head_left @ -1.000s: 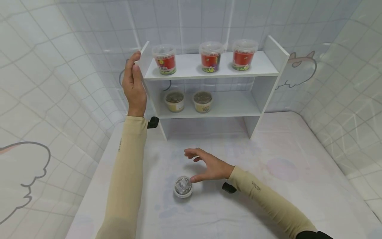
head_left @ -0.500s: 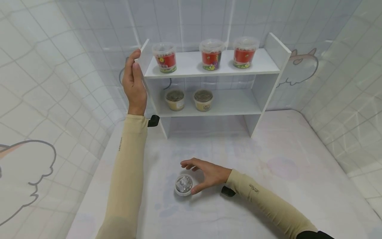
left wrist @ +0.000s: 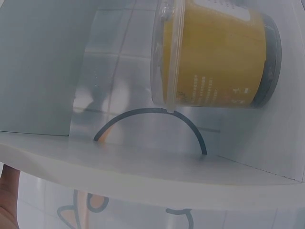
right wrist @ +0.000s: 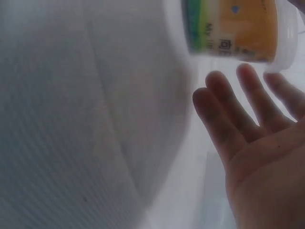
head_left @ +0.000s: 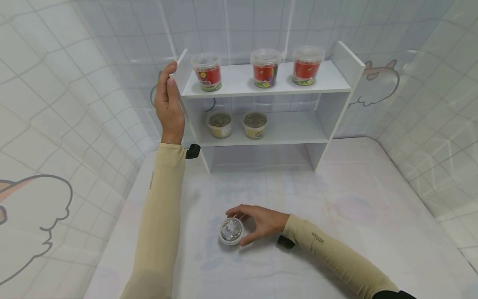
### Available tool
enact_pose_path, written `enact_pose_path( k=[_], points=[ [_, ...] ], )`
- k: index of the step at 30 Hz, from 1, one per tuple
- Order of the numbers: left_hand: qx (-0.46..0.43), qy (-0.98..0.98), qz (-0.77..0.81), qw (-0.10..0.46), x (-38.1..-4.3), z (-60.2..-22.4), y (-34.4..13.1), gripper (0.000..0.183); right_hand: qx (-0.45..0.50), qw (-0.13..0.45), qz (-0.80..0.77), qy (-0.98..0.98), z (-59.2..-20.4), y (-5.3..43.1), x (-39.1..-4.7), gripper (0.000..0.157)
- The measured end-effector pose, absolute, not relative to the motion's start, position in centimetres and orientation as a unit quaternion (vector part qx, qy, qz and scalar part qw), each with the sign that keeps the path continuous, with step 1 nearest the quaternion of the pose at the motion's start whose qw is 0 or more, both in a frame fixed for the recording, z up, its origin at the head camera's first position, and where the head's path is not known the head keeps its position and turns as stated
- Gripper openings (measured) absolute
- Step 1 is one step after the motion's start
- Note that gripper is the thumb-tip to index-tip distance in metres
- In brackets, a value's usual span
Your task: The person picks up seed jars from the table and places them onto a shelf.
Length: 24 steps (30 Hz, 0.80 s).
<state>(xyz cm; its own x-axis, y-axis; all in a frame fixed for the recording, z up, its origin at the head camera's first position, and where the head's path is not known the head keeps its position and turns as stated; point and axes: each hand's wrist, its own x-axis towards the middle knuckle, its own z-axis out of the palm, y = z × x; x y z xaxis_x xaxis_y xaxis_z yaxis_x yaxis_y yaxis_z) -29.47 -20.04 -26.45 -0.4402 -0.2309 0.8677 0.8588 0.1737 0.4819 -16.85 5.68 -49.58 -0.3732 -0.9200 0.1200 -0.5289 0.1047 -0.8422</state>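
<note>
My left hand (head_left: 170, 109) is raised along the left side panel of the white shelf unit (head_left: 295, 126), fingers extended upward at its edge. Only a bit of that hand shows at the lower left of the left wrist view. On the table, my right hand (head_left: 264, 223) spreads round the right side of a small lidded plastic cup (head_left: 231, 231), thumb and fingertips close to it. From the right wrist, the cup (right wrist: 238, 28) shows an orange and green label, and the loosely extended fingers (right wrist: 221, 117) stand just apart from it.
Three red-labelled clear cups (head_left: 265, 74) stand on the top shelf. Two yellowish cups with dark lids stand on the middle shelf, the left one (head_left: 220, 125) near the side panel. Tiled-pattern walls enclose the pale cloth-covered table (head_left: 321, 265).
My right hand has moved down toward me, bringing its fingers from beyond the cup to its far and right sides. The left hand stays at the shelf panel.
</note>
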Motion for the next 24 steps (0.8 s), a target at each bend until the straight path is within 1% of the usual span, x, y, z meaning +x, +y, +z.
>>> enact_pose_path(
  k=[7,24],
  points=[
    [-0.256,-0.611,-0.587,0.465,-29.56,-26.58,-20.10,0.032,-0.504,0.248,-0.444,0.698,-49.82,5.42,-16.52,0.085],
    [-0.255,-0.609,-0.593,0.462,-29.60,-26.52,-20.05,0.032,-0.504,0.247,-0.454,0.692,-49.86,4.97,-16.34,0.084]
  ],
)
